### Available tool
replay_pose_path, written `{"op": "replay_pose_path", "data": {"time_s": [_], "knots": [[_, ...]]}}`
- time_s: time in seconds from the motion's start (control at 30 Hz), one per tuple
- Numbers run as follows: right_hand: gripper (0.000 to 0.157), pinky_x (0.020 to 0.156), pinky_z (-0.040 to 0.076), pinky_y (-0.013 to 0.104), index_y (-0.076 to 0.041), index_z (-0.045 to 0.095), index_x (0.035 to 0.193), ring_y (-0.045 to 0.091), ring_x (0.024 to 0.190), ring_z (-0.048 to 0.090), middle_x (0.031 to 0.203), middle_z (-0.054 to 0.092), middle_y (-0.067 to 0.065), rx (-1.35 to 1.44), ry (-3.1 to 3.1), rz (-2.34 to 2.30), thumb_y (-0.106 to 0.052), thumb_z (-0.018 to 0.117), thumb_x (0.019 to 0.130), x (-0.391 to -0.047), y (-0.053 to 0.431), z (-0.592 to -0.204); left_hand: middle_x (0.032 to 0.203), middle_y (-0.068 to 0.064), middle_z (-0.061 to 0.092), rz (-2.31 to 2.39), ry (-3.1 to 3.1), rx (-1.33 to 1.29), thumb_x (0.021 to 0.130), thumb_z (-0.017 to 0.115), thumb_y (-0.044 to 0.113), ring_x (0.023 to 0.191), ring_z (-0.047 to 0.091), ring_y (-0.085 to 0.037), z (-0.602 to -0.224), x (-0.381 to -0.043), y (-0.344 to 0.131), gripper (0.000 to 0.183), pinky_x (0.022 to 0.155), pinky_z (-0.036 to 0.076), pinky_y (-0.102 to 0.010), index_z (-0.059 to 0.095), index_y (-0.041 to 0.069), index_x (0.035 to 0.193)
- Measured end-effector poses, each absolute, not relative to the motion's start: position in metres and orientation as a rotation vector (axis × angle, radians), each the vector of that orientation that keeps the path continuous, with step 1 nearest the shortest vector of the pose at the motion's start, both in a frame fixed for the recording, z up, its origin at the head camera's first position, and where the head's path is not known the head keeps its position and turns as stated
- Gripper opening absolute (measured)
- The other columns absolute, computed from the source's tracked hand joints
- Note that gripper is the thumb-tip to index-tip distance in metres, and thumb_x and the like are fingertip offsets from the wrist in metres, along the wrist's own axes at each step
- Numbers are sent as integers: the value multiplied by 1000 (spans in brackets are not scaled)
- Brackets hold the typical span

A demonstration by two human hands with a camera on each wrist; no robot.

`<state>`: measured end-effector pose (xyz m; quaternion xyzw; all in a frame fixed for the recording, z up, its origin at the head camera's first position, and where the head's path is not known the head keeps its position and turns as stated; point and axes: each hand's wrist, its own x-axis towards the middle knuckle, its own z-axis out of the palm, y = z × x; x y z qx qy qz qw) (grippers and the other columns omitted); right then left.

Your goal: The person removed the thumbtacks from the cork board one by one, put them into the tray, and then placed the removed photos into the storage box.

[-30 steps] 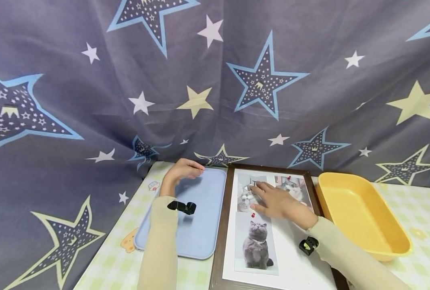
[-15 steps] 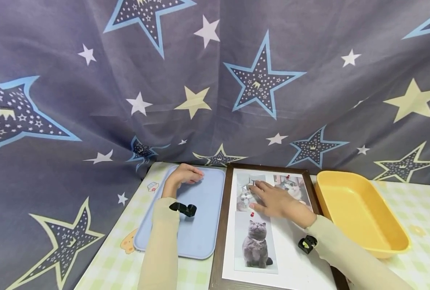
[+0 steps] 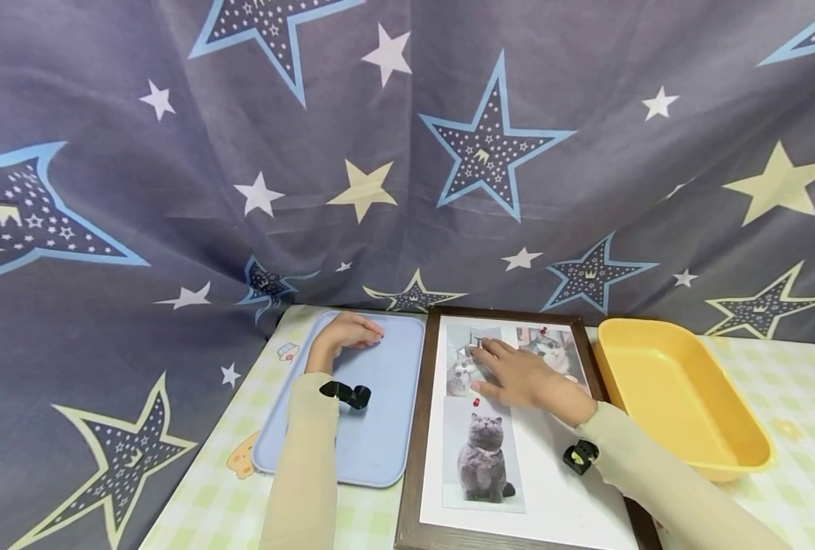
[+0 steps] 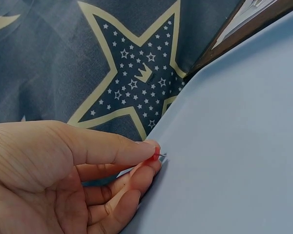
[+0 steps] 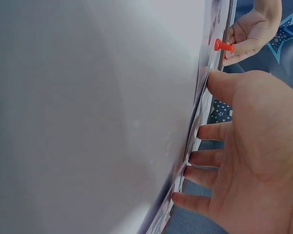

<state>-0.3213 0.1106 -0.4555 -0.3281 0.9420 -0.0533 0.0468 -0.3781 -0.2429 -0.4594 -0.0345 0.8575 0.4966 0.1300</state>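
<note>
Within left hand, red pushpin, thin metal needle

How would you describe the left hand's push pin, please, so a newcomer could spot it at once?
Find the light-blue tray, left of the dark-framed board. Over the tray, the left hand pinches a small red push pin. Unlike the red pins on the board, this one shows its bare metal point.
</note>
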Motion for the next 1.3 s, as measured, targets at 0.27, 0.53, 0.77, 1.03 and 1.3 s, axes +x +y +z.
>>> {"op": "replay_pose_path", "data": {"time_s": [0.27, 0.53, 0.77, 1.03, 1.3], "knots": [[70, 113, 38, 67, -11, 36, 158, 48, 145, 38, 162, 32, 26, -1000, 2869, -168, -53, 48, 104, -322, 111, -455, 91, 4, 75, 1468, 2480, -96, 89, 72, 9, 79, 61, -7, -461, -379, -244, 28, 75, 53, -21, 75, 0, 116], [70, 113, 39, 67, -11, 35, 158, 49, 144, 39, 162, 32, 25, -993, 2865, -169, -53, 48, 104, -322, 111, -454, 86, 8, 73, 1480, 2467, -98, 90, 72, 9, 77, 59, -6, -462, -380, -244, 29, 73, 51, -19, 75, 0, 117], [70, 113, 37, 68, -11, 35, 159, 49, 145, 38, 163, 31, 25, -981, 2861, -187, -52, 49, 104, -322, 110, -455, 85, 8, 72, 1478, 2469, -113, 90, 73, 9, 77, 60, -7, -464, -381, -244, 27, 72, 51, -20, 76, 1, 115], [70, 112, 40, 67, -11, 35, 158, 49, 144, 40, 162, 32, 25, -988, 2869, -172, -53, 49, 104, -322, 110, -455, 80, 9, 70, 1473, 2479, -113, 89, 73, 8, 75, 58, -6, -464, -381, -243, 26, 71, 50, -20, 76, 1, 113], [71, 112, 39, 66, -11, 34, 159, 48, 144, 39, 163, 31, 25, -982, 2868, -166, -53, 48, 104, -323, 111, -456, 78, 8, 69, 1465, 2494, -113, 90, 73, 9, 74, 58, -7, -464, -382, -241, 26, 69, 49, -20, 76, 1, 114]]}}
